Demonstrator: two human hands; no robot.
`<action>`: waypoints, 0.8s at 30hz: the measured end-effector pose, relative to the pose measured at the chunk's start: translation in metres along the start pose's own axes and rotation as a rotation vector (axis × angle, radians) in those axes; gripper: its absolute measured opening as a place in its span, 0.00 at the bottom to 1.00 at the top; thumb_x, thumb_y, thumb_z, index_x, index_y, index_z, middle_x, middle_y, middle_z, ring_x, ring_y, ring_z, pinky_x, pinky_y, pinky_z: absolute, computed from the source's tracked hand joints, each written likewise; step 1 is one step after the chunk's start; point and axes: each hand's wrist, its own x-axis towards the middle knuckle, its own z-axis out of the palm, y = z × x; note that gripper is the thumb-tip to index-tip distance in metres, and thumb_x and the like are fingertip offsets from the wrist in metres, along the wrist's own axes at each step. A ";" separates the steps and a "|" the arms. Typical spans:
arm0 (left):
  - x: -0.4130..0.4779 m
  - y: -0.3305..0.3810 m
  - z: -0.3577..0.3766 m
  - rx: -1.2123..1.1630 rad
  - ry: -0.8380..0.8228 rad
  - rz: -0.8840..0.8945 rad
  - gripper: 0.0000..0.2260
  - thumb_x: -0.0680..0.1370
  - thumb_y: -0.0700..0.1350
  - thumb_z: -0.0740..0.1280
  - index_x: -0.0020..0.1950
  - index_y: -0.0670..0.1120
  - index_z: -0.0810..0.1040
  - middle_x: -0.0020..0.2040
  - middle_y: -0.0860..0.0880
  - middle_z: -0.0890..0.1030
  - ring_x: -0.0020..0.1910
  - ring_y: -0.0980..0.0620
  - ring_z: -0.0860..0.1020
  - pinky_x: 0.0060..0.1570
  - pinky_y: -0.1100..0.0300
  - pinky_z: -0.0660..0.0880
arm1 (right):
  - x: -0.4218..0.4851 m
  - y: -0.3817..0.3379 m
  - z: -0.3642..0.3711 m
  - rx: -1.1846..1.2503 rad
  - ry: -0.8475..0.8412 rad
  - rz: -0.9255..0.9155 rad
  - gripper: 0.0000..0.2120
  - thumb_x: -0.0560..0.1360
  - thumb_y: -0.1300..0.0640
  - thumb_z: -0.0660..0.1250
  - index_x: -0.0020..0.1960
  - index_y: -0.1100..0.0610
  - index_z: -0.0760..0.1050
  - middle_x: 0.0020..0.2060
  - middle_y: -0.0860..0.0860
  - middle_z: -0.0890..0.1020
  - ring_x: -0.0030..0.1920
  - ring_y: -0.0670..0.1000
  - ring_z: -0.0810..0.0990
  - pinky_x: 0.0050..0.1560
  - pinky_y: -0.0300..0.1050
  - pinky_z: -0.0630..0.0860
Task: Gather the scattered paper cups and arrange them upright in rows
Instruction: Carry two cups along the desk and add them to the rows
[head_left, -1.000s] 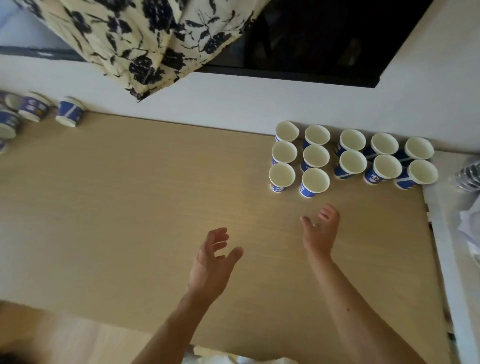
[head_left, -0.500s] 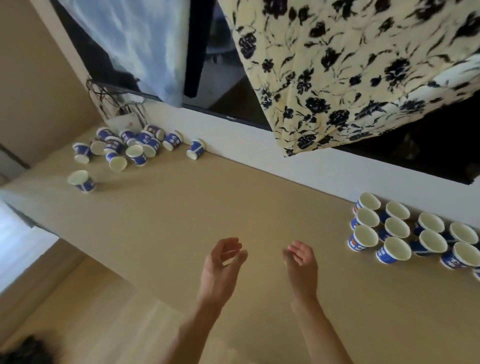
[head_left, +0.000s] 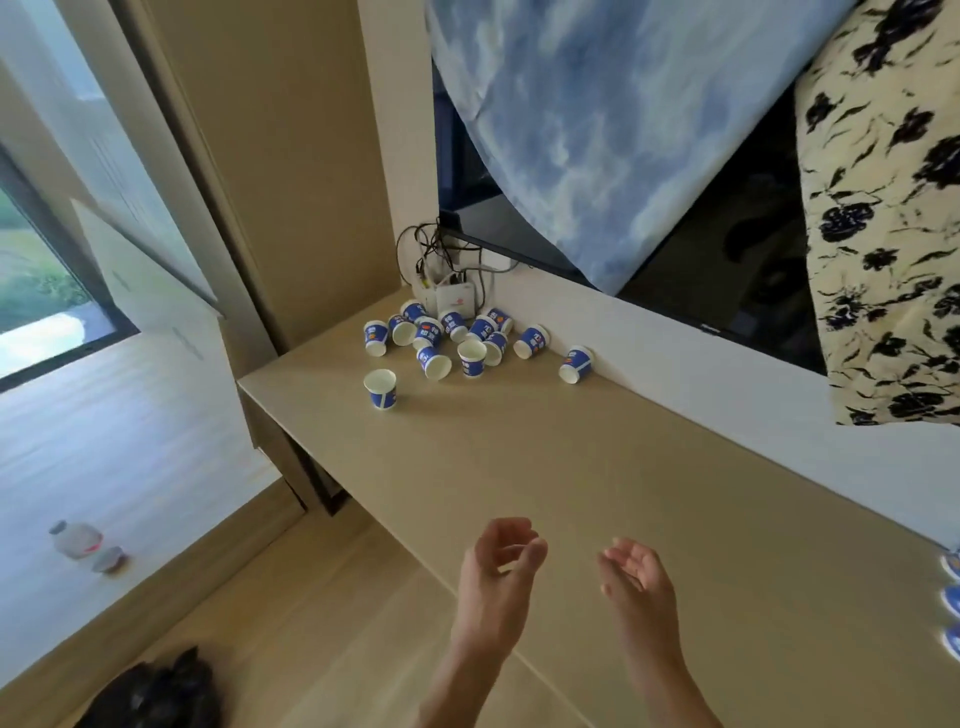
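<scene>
Some thirteen blue-and-white paper cups (head_left: 471, 357) lie scattered beside the white router box (head_left: 456, 301); three more cups (head_left: 953, 597) sit far to its right. Left hand (head_left: 498, 566) loosely curled, empty; right hand (head_left: 636, 577) slack, empty.

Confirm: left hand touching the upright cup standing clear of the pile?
Apart. Head view: the left hand hovers empty near the desk edge, with bare desk between it and the upright cup.

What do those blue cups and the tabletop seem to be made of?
The cups look like paper: matte white inside, printed blue outside, with a thin rolled rim. The tabletop seems to be wood-look laminate or veneer, pale beige with faint straight grain and a soft sheen. Which of the two cannot be told from here.
</scene>
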 end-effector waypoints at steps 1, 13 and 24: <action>0.006 -0.001 -0.007 -0.006 0.004 -0.006 0.05 0.78 0.44 0.70 0.53 0.50 0.81 0.49 0.53 0.84 0.45 0.61 0.81 0.46 0.65 0.76 | 0.004 -0.001 0.010 -0.001 -0.004 0.005 0.12 0.77 0.64 0.70 0.58 0.58 0.75 0.53 0.56 0.82 0.53 0.54 0.80 0.63 0.60 0.75; 0.148 0.002 -0.085 0.124 0.078 -0.055 0.08 0.76 0.46 0.72 0.55 0.53 0.79 0.50 0.54 0.85 0.49 0.60 0.82 0.49 0.62 0.79 | 0.100 -0.019 0.156 0.125 -0.108 0.068 0.15 0.77 0.64 0.69 0.62 0.61 0.74 0.55 0.58 0.81 0.55 0.57 0.81 0.52 0.50 0.76; 0.306 -0.020 -0.159 0.086 0.291 -0.110 0.25 0.73 0.45 0.76 0.65 0.53 0.71 0.58 0.52 0.78 0.58 0.53 0.77 0.56 0.53 0.78 | 0.165 -0.033 0.272 -0.002 -0.171 0.141 0.16 0.75 0.61 0.73 0.60 0.55 0.73 0.54 0.56 0.81 0.49 0.48 0.80 0.50 0.46 0.75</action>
